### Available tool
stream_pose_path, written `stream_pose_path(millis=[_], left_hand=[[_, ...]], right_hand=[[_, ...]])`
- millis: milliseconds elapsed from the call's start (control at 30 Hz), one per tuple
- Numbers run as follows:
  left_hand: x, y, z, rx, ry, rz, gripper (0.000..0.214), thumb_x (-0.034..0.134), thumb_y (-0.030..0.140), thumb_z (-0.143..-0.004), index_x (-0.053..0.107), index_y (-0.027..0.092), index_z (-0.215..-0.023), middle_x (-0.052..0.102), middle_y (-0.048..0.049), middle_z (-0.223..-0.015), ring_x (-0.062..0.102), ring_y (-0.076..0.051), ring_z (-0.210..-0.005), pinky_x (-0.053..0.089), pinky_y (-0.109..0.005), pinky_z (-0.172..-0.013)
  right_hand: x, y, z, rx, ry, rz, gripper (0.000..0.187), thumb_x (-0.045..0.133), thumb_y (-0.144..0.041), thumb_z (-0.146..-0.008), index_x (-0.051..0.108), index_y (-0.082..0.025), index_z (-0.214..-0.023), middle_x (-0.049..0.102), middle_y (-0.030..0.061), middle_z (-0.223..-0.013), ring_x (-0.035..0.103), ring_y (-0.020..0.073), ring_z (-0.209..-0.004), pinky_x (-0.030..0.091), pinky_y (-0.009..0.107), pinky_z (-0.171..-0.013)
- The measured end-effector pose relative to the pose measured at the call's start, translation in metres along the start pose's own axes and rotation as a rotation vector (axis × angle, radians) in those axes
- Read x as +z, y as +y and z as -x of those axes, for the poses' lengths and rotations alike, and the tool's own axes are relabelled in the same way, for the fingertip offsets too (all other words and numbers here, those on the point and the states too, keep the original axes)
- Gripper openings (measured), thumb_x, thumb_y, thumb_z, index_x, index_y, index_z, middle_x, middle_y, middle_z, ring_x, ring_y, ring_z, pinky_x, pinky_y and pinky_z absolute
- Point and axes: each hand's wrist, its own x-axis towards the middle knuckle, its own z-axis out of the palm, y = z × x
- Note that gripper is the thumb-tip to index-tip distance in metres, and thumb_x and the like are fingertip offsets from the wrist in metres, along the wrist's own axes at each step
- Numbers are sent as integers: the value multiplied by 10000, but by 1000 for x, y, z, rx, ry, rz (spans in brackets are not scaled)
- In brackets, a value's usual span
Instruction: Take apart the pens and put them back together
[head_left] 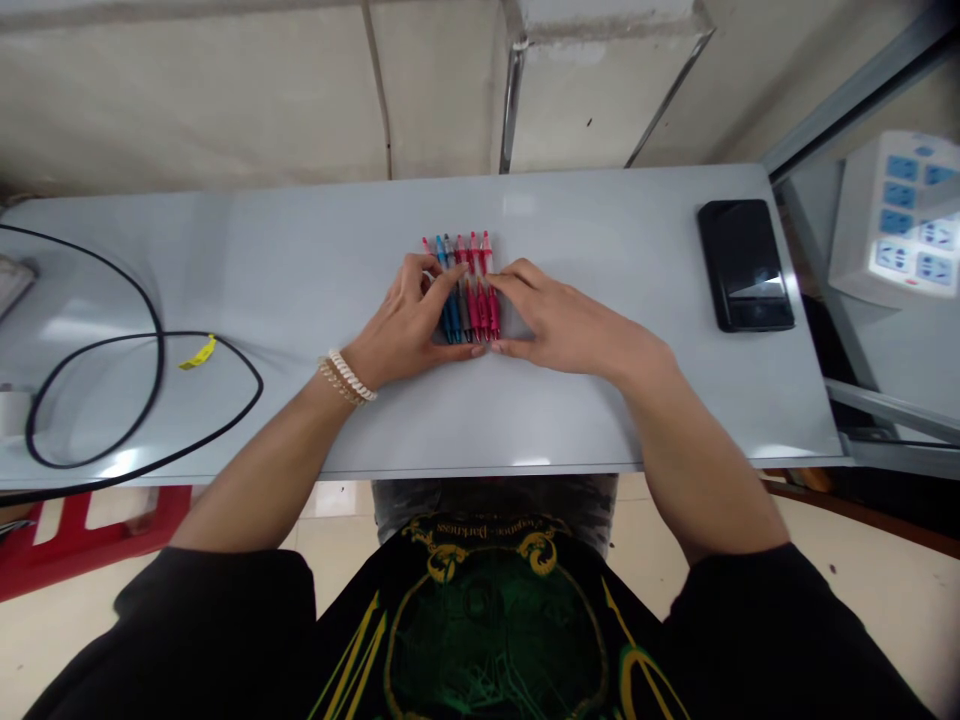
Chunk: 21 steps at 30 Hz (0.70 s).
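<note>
Black short-sleeve tee [487,620] w/ gold-green print; two beaded bracelets [346,378], L wrist

Bare worktop [585,410] lies open around the pens [472,300]; a phone [745,265] blocks the far right, a looped cable [259,383] the left.

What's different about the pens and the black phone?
The pens are red, blue and grey; the phone is black. The pens are several thin sticks lined up side by side; the phone is one wide flat slab. The left hand and right hand both touch the pens, one on each side, while the phone lies alone far to the right, untouched. Both lie flat on the grey table.
</note>
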Motion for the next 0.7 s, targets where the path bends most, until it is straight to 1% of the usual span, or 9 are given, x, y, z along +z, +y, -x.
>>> stream_pose_path(millis=[67, 167, 267, 367, 433, 600, 700], left_hand=[[0, -1, 0, 3, 3, -1, 1124, 858, 760, -833, 400, 185, -1684, 514, -267, -1488, 517, -493, -1459, 469, -705, -1229], [0, -2, 0, 11, 14, 4, 1177, 872, 764, -817, 369, 151, -1686, 513, -280, -1491, 510, -495, -1473, 490, -690, -1222], [2, -4, -1, 30, 32, 29, 1194, 876, 779, -802, 354, 162, -1682, 511, -272, -1502, 522, -488, -1468, 516, -690, -1202], [5, -7, -1, 58, 61, 80, 1218, 887, 810, -760, 372, 169, -1659, 511, -268, -1503, 513, -505, -1481, 507, -713, -1209], [6, -8, -1, 64, 75, 106, 1219, 888, 820, -747, 388, 166, -1645, 501, -275, -1506, 520, -507, -1478, 510, -706, -1214], [6, -8, 0, 68, 73, 85, 1200, 864, 831, -766, 384, 173, -1647, 481, -281, -1527, 533, -494, -1468, 545, -690, -1191], [5, -8, 0, 72, 67, 76, 1204, 869, 822, -769, 376, 172, -1654, 480, -283, -1534, 525, -496, -1477, 542, -696, -1192]], right_hand=[[0, 0, 1, -4, -4, 1, 725, 749, -312, -971, 457, -246, -1632, 517, 174, -1562, 660, 372, -1245, 564, 539, -1094], [1, 1, 0, -9, 8, 6, 714, 744, -309, -973, 464, -248, -1627, 526, 176, -1556, 650, 374, -1252, 573, 533, -1084], [3, 3, 0, -27, 24, 9, 685, 727, -298, -983, 473, -229, -1616, 534, 180, -1544, 655, 368, -1248, 579, 538, -1090], [5, 5, -1, -53, 39, 6, 669, 722, -294, -984, 481, -220, -1604, 541, 177, -1524, 674, 362, -1223, 586, 543, -1084], [6, 6, -1, -56, 48, 0, 658, 726, -296, -985, 492, -225, -1595, 547, 171, -1511, 680, 364, -1216, 590, 543, -1076], [8, 6, -1, -51, 63, 0, 650, 748, -322, -980, 511, -227, -1577, 555, 179, -1508, 665, 388, -1238, 584, 555, -1071], [8, 7, -1, -61, 68, 3, 631, 734, -341, -991, 511, -227, -1570, 566, 181, -1493, 663, 384, -1225, 586, 555, -1065]])
